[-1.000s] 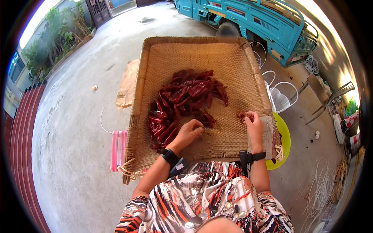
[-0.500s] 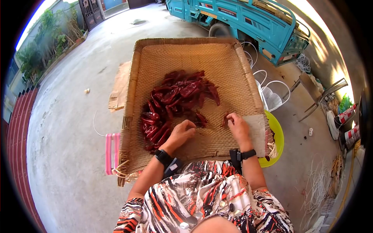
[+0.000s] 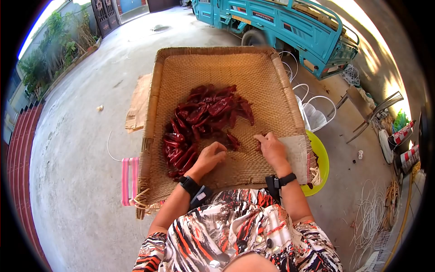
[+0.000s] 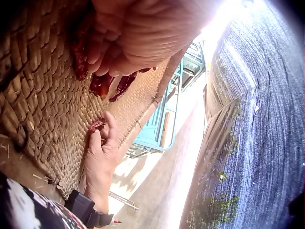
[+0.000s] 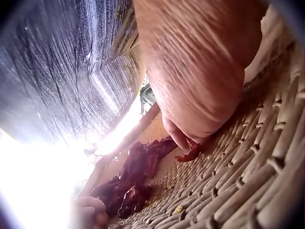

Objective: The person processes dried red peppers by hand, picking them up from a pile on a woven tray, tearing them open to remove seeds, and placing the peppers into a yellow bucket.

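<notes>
Dark red dried chili peppers [image 3: 204, 109] lie heaped in a woven basket tray [image 3: 272, 109]. My right hand [image 3: 273, 148], at the tray's right side, pinches a small shrivelled chili; the left wrist view shows this chili [image 4: 97, 125] between thumb and fingers. In the right wrist view, the chili's reddish end [image 5: 190, 151] pokes out below the fingers, close over the weave. My left hand [image 3: 209, 158] is at the near edge of the heap, fingers curled. In the left wrist view, its fingers hold a dark red chili [image 4: 80, 52], partly hidden by the hand.
Pale cloth [image 3: 294, 154] covers the tray's right near corner. A yellow-green basin [image 3: 321, 167] and a white bucket [image 3: 315, 115] stand to the right. Cardboard [image 3: 138, 104] and a pink striped seat [image 3: 129, 181] are at the left. A teal cargo tricycle [image 3: 276, 27] is parked behind.
My right hand has moved left over the tray with the small chili, from the cloth's edge towards the tray's middle. The left hand stays beside the heap.
</notes>
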{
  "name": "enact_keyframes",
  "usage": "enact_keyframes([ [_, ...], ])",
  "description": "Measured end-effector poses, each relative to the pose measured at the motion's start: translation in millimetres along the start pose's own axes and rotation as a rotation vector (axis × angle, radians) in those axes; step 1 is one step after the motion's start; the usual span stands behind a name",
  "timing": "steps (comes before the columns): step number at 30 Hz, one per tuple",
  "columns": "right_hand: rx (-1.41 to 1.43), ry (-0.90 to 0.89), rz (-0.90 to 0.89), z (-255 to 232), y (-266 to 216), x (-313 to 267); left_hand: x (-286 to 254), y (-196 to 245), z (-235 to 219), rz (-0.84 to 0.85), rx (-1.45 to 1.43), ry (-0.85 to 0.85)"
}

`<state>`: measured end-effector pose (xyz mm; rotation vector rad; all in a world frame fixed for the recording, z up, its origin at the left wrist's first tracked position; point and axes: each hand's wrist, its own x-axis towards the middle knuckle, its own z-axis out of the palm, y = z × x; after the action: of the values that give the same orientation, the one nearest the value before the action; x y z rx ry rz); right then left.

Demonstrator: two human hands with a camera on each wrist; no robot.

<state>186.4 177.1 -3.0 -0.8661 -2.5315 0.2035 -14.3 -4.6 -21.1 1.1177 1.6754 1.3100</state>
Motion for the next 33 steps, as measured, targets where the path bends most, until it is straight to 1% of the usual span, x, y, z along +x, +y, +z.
enact_keyframes([
  [2,0.047,-0.028,-0.034,4.1,3.0,1.2,0.6,-1.2,0.0,0.002,0.011,-0.003],
  [5,0.227,-0.013,0.024,3.8,3.9,-1.7,1.6,-3.9,-0.9,0.015,0.014,0.0],
  [8,0.616,0.173,0.19,1.3,9.6,0.0,0.8,1.7,-0.2,-0.017,-0.015,-0.004],
  [11,0.467,0.443,0.241,-31.1,20.1,3.1,1.5,-3.4,-0.8,-0.012,-0.004,-0.026],
  [13,0.44,0.55,0.336,-53.7,41.9,2.0,0.2,-0.5,-1.6,-0.03,-0.02,-0.029],
  [16,0.155,0.618,0.431,-69.8,81.3,-8.4,0.7,-0.8,-1.1,-0.031,-0.045,-0.018],
  [19,0.055,0.376,0.649,-69.3,95.7,-22.0,2.4,-5.7,-0.3,-0.033,-0.067,-0.006],
  [20,-0.031,0.406,0.61,-56.3,112.6,-26.8,3.0,-6.5,-0.8,-0.038,-0.071,-0.002],
  [21,-0.081,0.475,0.533,-58.6,107.1,-23.2,3.9,-6.3,-1.7,-0.037,-0.086,0.012],
  [23,-0.179,0.604,0.389,-64.6,80.8,-20.9,2.2,-6.8,-1.7,-0.047,-0.112,0.032],
  [26,0.165,0.262,0.338,-60.3,37.7,-1.1,-1.4,9.4,-2.0,-0.111,-0.147,0.076],
  [28,0.443,0.003,0.264,-45.2,2.4,9.5,4.8,-5.8,-1.6,-0.081,-0.189,0.087],
  [30,0.36,-0.164,0.128,-32.0,-35.8,14.7,5.1,-10.3,-2.1,-0.069,-0.213,0.093],
  [33,0.244,-0.303,0.009,-5.3,-68.6,20.8,3.9,-6.6,-1.8,-0.084,-0.216,0.092],
])
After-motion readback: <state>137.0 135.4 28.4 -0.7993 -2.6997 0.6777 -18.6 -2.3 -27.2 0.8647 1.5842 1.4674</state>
